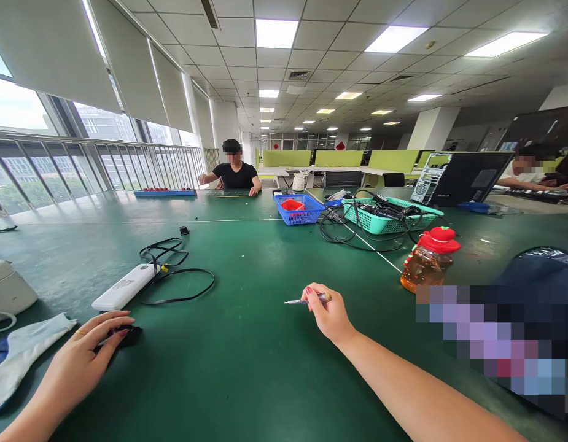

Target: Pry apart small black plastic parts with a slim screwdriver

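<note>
My right hand (pixel 327 313) is closed around a small screwdriver (pixel 295 302), held above or at the middle of the green table. Its thin metal shaft points left, and the handle's end sticks out past my fingers. At the lower left, my left hand (pixel 88 350) grips a small black object (pixel 129 336) on the table. My fingers cover most of it, so its kind cannot be made out. Just beyond that hand lies a white power strip (pixel 126 287) with a black cord (pixel 191 301) looped beside it.
A blue-and-white cloth (pixel 28 353) and a white appliance (pixel 7 288) are at the left. On the right stand a red-lidded bottle (pixel 428 261) and a dark bag (pixel 536 276). Farther back are a blue basket (pixel 299 215), a green basket (pixel 380 224) of cables and a seated person (pixel 235 178).
</note>
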Motion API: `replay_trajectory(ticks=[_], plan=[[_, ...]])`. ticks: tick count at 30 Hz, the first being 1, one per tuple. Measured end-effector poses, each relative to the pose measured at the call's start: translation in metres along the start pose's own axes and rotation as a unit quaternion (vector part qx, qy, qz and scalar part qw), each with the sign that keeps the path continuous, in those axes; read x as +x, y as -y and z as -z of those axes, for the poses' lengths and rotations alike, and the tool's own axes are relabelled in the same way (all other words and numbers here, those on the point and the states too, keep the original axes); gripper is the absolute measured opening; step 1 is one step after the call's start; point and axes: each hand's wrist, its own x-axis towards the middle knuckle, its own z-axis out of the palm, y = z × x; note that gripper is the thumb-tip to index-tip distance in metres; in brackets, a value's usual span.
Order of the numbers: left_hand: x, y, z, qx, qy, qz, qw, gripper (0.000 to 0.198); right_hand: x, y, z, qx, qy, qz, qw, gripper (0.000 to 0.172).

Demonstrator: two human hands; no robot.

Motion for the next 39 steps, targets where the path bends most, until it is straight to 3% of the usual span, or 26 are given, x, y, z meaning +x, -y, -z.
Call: replay_trajectory(ticks=[12,28,39], plan=[[0.005,-0.001,0.001,0.011,0.066,0.030,0.997,0.040,0.000,0.005,0.000,0.001,0.003,0.008,1.000,0.042],[0.002,0.007,-0.007,0.026,0.029,0.004,0.999,0.037,0.000,0.008,0.001,-0.010,0.007,0.026,1.000,0.041],[0.003,-0.001,-0.003,0.023,0.064,0.001,0.998,0.041,-0.001,0.008,0.000,-0.008,0.009,0.027,1.000,0.041]])
